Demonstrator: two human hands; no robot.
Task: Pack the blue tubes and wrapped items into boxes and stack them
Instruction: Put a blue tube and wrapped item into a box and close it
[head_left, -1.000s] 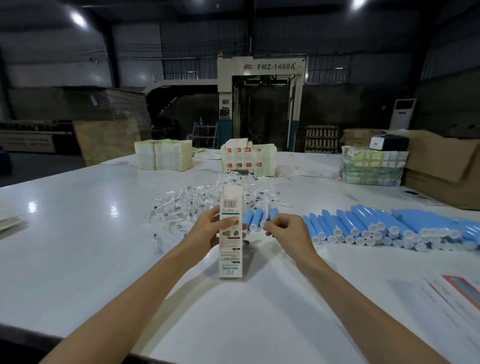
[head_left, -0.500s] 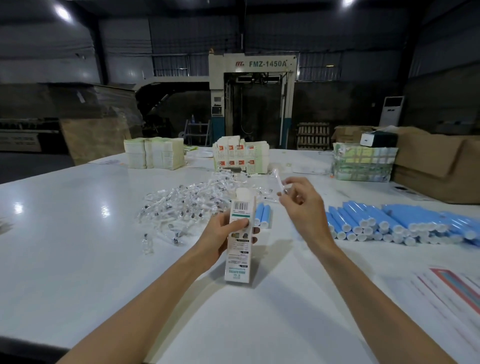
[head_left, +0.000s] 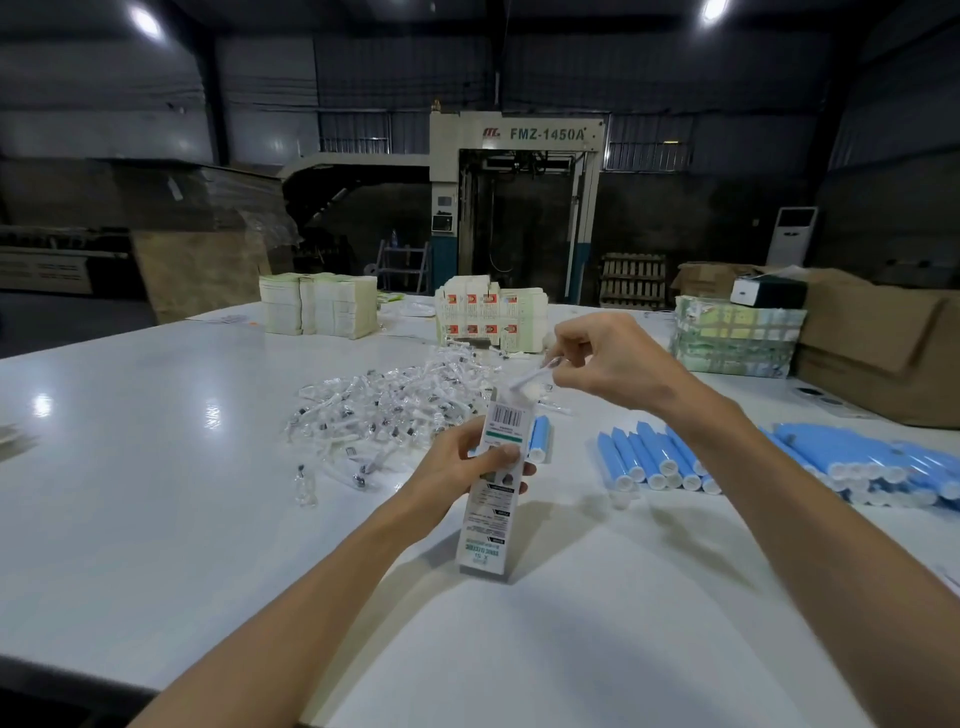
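- The left hand (head_left: 460, 467) gripped a tall, narrow printed box (head_left: 491, 519) around its upper half, thumb across the near face and fingers curled round the far side.
- The box stood near the middle of the white bench (head_left: 156, 467), its bottom end resting on the surface and its top tilted a little to the right, barcode end up.
- The right hand (head_left: 613, 358) was raised above and to the right of the box, its fingers pinching one clear wrapped item (head_left: 530, 376) by its upper end.
- The item slanted down to the left, its lower end at the box's open top; whether it had entered could not be told.
- A loose pile of wrapped items (head_left: 395, 410) lay just beyond the box to the left.
- Two blue tubes (head_left: 540, 439) with white caps lay just behind the box, and a long row of blue tubes (head_left: 779, 457) lay on the right side of the bench.
- At the far edge stood stacks of flat cartons (head_left: 317, 304), a stack of printed boxes (head_left: 488, 312), and a wrapped bundle (head_left: 732, 338) beside a brown cardboard carton (head_left: 883, 343).
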